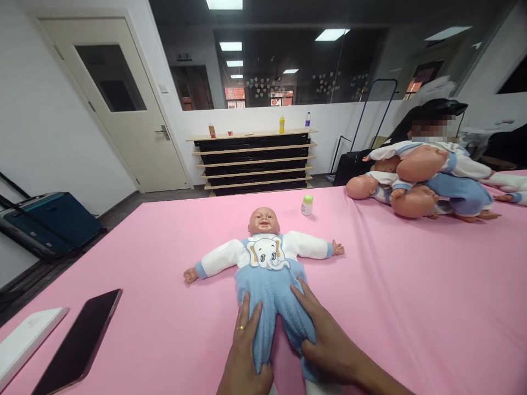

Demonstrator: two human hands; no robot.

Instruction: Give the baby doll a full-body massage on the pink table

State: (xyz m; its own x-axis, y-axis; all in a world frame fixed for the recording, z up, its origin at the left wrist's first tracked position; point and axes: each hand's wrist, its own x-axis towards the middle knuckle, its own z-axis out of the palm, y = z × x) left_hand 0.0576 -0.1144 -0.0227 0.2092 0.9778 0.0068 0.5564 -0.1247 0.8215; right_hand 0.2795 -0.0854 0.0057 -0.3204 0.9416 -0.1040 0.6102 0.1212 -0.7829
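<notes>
A pink-covered table [415, 307] is bearing a doll [269, 277] lying face-up, arms outspread, whose 2 blue trouser legs [267, 326] the left hand [246, 351] and right hand [329, 337] are clasping (1 apiece), while a green-capped bottle [307, 206] is standing near its head and a gold ring [241, 328] is circling a left-hand finger.

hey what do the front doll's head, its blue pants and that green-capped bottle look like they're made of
Doll's head: likely vinyl or soft plastic, smooth with a slight sheen. Blue pants: probably fleece or terry fabric, matte, with a fuzzy surface. Green-capped bottle: perhaps plastic, given its opaque white body, but too small to be sure.
</notes>
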